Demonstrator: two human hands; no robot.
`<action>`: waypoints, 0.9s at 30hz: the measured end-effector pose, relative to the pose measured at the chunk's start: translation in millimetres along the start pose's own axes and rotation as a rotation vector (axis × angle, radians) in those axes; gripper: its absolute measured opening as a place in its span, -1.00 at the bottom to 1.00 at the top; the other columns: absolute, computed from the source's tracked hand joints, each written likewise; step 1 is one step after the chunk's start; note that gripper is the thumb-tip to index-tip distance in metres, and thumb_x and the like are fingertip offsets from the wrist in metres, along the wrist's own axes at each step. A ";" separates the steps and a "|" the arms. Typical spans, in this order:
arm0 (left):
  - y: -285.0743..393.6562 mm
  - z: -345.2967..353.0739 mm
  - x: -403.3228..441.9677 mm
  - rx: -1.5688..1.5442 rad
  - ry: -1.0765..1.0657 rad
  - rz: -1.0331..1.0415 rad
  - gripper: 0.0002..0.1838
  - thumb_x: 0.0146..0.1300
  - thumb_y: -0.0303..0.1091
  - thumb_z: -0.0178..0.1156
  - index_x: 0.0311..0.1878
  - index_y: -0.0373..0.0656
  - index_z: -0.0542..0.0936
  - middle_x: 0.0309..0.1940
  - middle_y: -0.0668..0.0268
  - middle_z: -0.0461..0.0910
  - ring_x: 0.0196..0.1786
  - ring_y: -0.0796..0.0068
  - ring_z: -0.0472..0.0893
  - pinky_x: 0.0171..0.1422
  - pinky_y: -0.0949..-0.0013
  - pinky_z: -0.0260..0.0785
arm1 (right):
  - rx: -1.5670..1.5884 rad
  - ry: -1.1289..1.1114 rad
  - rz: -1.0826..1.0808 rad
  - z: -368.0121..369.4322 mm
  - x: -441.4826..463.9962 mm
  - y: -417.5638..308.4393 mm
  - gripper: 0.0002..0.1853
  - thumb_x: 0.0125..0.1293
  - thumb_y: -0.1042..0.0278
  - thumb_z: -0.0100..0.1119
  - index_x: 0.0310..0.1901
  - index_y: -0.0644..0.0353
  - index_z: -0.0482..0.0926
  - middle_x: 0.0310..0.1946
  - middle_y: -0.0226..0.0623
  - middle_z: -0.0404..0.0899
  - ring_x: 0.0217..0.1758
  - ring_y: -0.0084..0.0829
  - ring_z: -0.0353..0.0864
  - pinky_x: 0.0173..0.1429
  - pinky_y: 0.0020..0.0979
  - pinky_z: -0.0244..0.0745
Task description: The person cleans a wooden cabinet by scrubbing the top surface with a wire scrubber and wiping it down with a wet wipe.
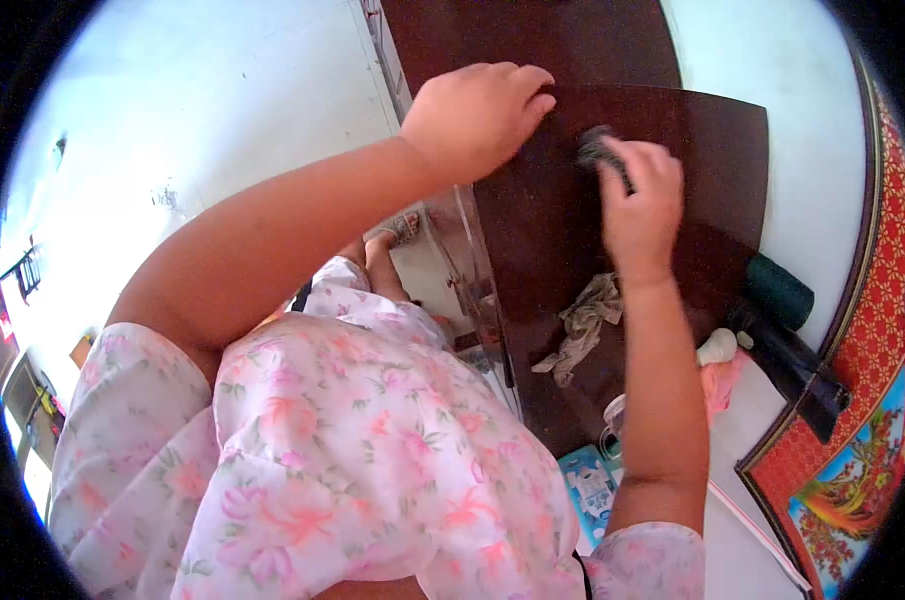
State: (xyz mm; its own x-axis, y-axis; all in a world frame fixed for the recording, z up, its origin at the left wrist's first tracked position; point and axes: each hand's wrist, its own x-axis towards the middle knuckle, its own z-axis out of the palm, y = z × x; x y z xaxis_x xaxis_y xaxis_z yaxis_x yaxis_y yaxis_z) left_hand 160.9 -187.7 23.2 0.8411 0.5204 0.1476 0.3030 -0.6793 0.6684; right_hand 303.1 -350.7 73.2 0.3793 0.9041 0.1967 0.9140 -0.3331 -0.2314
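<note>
My left hand (478,115) rests at the near edge of a dark brown wooden surface (543,230), fingers stretched forward and nothing seen in them. Farther over the same surface, my right hand (643,205) is closed around a small blackish rough-looking pad (597,148), which is slightly blurred. The pad appears to touch the wood. A crumpled beige cloth (585,325) lies on the surface, to the left of my right forearm.
A dark green cylinder (779,291) and a black bottle-like object (798,375) lie by the wall. A blue packet (590,490) and a pink item (721,382) sit near my right arm. A red patterned picture (853,450) is at the far right.
</note>
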 end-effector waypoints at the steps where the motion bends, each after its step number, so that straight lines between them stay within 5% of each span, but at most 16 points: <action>1: -10.6 0.7 -1.3 0.003 0.002 -0.002 -0.65 0.45 -0.09 0.02 0.13 -0.08 0.53 -0.08 0.15 0.62 -0.03 0.17 0.64 0.08 0.17 0.49 | -0.104 -0.018 0.022 -5.8 8.1 20.2 -0.78 0.13 0.41 0.33 -0.14 0.05 0.69 -0.19 -0.25 0.61 -0.05 -0.17 0.54 0.13 -0.23 0.44; 3: -42.9 4.7 -10.9 -0.389 0.178 -0.024 -0.57 0.49 0.00 -0.03 0.21 -0.08 0.50 -0.08 0.20 0.62 -0.08 0.28 0.64 0.08 0.28 0.45 | -0.111 -0.007 0.316 -12.9 35.9 66.1 -0.78 0.12 0.42 0.33 -0.15 0.06 0.69 -0.19 -0.24 0.62 -0.05 -0.16 0.54 0.11 -0.21 0.43; 6: -86.5 -13.9 -52.7 -0.788 0.145 -0.591 -0.53 0.51 0.07 -0.09 0.24 -0.05 0.49 -0.09 0.32 0.59 -0.23 0.48 0.56 -0.14 0.43 0.39 | -0.174 0.045 0.108 0.0 36.9 26.9 -0.79 0.19 0.42 0.30 -0.13 0.15 0.69 -0.15 -0.16 0.61 -0.10 -0.10 0.59 0.08 -0.20 0.45; 9: -158.7 -14.6 -126.8 -0.719 0.034 -1.019 -0.50 0.43 0.13 0.00 0.23 0.00 0.48 -0.11 0.30 0.58 -0.31 0.49 0.58 -0.28 0.44 0.37 | 0.117 0.063 -0.036 16.6 5.9 -45.0 -0.79 0.09 0.45 0.34 -0.19 0.05 0.67 -0.19 -0.33 0.59 -0.06 -0.15 0.50 0.12 -0.20 0.42; 12: -220.4 -30.5 -217.2 -0.563 -0.006 -1.256 -0.42 0.32 0.18 0.11 0.22 -0.04 0.47 -0.13 0.26 0.59 -0.38 0.45 0.59 -0.35 0.37 0.39 | -0.119 -0.004 -0.060 -1.7 23.8 8.3 -0.82 0.16 0.38 0.32 -0.18 0.09 0.69 -0.19 -0.26 0.62 -0.08 -0.15 0.56 0.09 -0.22 0.48; 15: -233.3 -61.4 -270.2 -0.422 -0.024 -1.240 -0.49 0.36 0.10 0.09 0.16 -0.08 0.51 -0.19 0.27 0.60 -0.43 0.46 0.58 -0.37 0.37 0.39 | -0.188 0.123 0.216 -6.0 31.4 66.0 -0.86 0.19 0.37 0.29 -0.23 0.15 0.70 -0.21 -0.17 0.65 -0.16 -0.09 0.62 -0.07 -0.14 0.53; 19: -277.6 -57.8 -341.2 -0.311 -0.099 -1.297 -0.55 0.39 0.06 0.08 0.12 -0.07 0.54 -0.24 0.32 0.61 -0.45 0.50 0.59 -0.38 0.36 0.39 | -0.013 0.035 -0.128 14.0 17.2 -54.5 -0.81 0.16 0.41 0.33 -0.16 0.09 0.70 -0.18 -0.26 0.62 -0.05 -0.18 0.55 0.11 -0.21 0.42; 21: -264.1 -62.9 -338.9 -0.330 -0.123 -1.312 -0.56 0.39 0.05 0.08 0.12 -0.07 0.54 -0.25 0.33 0.60 -0.44 0.51 0.59 -0.37 0.37 0.39 | 0.126 0.042 -0.171 24.1 17.4 -56.0 -0.80 0.16 0.35 0.34 -0.15 0.01 0.68 -0.17 -0.32 0.59 -0.05 -0.19 0.51 0.04 -0.22 0.46; 24: -238.2 -67.9 -321.5 -0.372 -0.153 -1.340 -0.57 0.39 0.03 0.08 0.12 -0.06 0.54 -0.26 0.36 0.59 -0.41 0.52 0.59 -0.37 0.40 0.38 | -0.030 0.079 0.036 17.0 44.1 -6.3 -0.83 0.19 0.37 0.32 -0.16 0.03 0.68 -0.17 -0.31 0.60 -0.07 -0.16 0.51 0.08 -0.23 0.45; 27: -232.4 -66.9 -313.8 -0.436 -0.124 -1.251 -0.59 0.39 0.02 0.08 0.12 -0.05 0.55 -0.24 0.37 0.59 -0.40 0.53 0.57 -0.36 0.42 0.38 | 0.000 0.024 -0.134 22.6 25.3 -53.0 -0.75 0.13 0.41 0.33 -0.11 0.05 0.66 -0.19 -0.31 0.58 -0.07 -0.14 0.50 0.08 -0.19 0.44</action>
State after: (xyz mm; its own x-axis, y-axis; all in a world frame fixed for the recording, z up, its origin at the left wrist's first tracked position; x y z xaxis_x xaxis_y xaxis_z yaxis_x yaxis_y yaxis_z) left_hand -203.4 -158.5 -129.7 0.1451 0.6023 -0.7849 0.7489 0.4516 0.4850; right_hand 261.0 -304.2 68.8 0.2575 0.9337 0.2487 0.9567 -0.2102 -0.2012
